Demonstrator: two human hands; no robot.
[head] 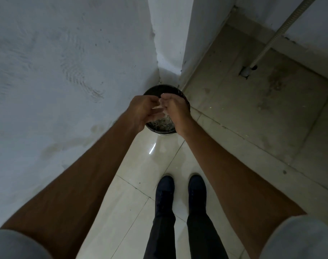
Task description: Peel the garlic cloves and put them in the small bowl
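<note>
I stand over a round black bin [160,90] on the floor in a wall corner. Both hands are held together above its mouth. My left hand [143,109] and my right hand [175,107] have curled fingers that meet on pale, papery garlic skins [159,107] between them. Whether a clove lies inside the skins I cannot tell. Pale scraps [162,124] lie in the bottom of the bin. No small bowl is in view.
A white plaster wall [65,71] runs close on the left and meets a pillar behind the bin. Glossy floor tiles lie under my dark shoes [180,186]. On the right, rougher grey tiles hold a ribbed hose [275,34] that ends at a floor drain [246,71].
</note>
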